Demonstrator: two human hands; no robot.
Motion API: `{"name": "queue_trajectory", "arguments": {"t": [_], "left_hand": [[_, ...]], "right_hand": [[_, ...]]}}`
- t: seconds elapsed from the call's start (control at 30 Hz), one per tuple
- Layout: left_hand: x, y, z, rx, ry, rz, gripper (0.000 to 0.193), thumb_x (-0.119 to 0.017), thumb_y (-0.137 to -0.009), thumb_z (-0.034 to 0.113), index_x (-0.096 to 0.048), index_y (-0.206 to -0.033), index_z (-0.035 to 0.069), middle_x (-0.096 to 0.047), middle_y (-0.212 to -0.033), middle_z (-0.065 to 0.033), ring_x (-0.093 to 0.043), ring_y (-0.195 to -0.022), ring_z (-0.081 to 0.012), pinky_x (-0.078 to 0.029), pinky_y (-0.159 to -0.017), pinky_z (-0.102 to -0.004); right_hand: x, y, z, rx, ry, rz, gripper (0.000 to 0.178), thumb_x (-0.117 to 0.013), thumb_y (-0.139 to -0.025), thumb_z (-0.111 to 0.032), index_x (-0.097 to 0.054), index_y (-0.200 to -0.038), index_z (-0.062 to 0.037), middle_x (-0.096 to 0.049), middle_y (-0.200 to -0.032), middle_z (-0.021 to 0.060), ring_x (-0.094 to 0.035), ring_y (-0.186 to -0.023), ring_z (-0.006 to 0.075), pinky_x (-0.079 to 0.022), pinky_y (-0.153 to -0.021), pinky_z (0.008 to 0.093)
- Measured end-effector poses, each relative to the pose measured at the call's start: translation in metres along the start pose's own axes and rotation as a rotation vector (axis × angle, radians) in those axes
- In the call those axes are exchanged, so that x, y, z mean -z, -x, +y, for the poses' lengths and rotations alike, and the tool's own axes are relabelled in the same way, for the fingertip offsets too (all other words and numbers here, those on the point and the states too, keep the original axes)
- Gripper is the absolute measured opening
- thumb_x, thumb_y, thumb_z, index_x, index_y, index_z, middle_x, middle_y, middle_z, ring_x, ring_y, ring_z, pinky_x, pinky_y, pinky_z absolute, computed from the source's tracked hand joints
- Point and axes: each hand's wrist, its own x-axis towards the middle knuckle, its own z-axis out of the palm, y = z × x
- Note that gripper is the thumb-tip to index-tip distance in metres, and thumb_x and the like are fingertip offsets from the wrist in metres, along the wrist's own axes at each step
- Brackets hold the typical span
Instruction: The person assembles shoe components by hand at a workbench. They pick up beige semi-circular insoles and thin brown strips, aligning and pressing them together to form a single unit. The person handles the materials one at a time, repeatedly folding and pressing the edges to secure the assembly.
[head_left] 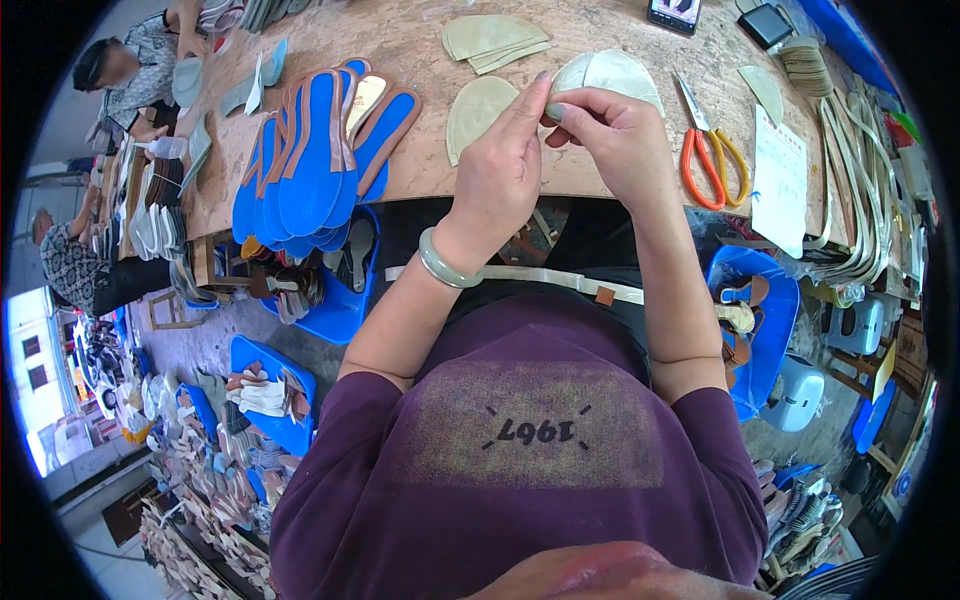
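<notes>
My left hand (503,163), with a pale green bangle (447,259) on its wrist, is raised over the table's near edge, fingers pressed together. Against its fingertips my right hand (618,135) meets it, thumb and fingers pinched. Whatever lies between the two hands is too small or hidden to make out. Just beyond the right hand is a whitish half-round piece (622,78), partly covered by the fingers. A beige rounded piece (477,112) lies left of the left hand. To the right, scissors (706,150) with orange and yellow handles rest on the wood.
Blue insoles with brown edging (318,180) are heaped at the left of the wooden table (395,45). A beige stack (492,38) and a phone (675,14) lie farther back. Long pale strips (850,170) hang at right. Blue bins (765,345) stand below; other people work at far left.
</notes>
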Motion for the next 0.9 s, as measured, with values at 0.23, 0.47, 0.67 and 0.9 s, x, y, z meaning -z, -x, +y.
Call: {"name": "queue_trajectory", "arguments": {"t": [0.23,0.47,0.67,0.9], "left_hand": [[0.006,0.000,0.008,0.234,0.177,-0.101,0.048,-0.046,-0.089,-0.004,-0.048,-0.136,0.004,-0.065,-0.105,-0.0198,-0.065,-0.089,-0.0208,-0.051,-0.077,-0.0293],[0.006,0.000,0.005,0.326,0.369,-0.092,0.046,-0.045,-0.090,-0.002,-0.049,-0.136,0.004,-0.065,-0.098,-0.0180,-0.064,-0.088,-0.0169,-0.050,-0.076,-0.0281],[0.004,0.001,-0.001,0.073,0.065,-0.051,0.049,-0.048,-0.088,-0.003,-0.045,-0.137,0.002,-0.063,-0.111,-0.0221,-0.065,-0.095,-0.0325,-0.052,-0.081,-0.0359],[0.003,-0.002,0.003,0.007,-0.066,-0.052,0.049,-0.048,-0.088,-0.004,-0.045,-0.136,0.001,-0.062,-0.113,-0.0221,-0.065,-0.095,-0.0330,-0.052,-0.081,-0.0369]], "right_hand": [[0.003,-0.006,0.009,0.016,0.000,-0.026,0.022,-0.063,-0.086,-0.017,-0.068,-0.094,0.0037,-0.069,-0.077,0.0081,-0.066,-0.068,0.0115,-0.051,-0.062,0.0230],[0.005,-0.007,0.009,-0.028,-0.048,-0.063,0.021,-0.063,-0.086,-0.014,-0.069,-0.097,0.0033,-0.069,-0.078,0.0075,-0.066,-0.068,0.0110,-0.050,-0.062,0.0227],[0.005,-0.005,0.009,-0.069,-0.068,-0.038,0.022,-0.063,-0.086,-0.011,-0.069,-0.100,0.0047,-0.070,-0.080,0.0087,-0.067,-0.069,0.0115,-0.051,-0.063,0.0219],[0.006,-0.007,0.008,-0.047,-0.032,-0.044,0.022,-0.064,-0.085,-0.015,-0.070,-0.096,0.0033,-0.069,-0.076,0.0072,-0.066,-0.069,0.0106,-0.050,-0.063,0.0226]]}}
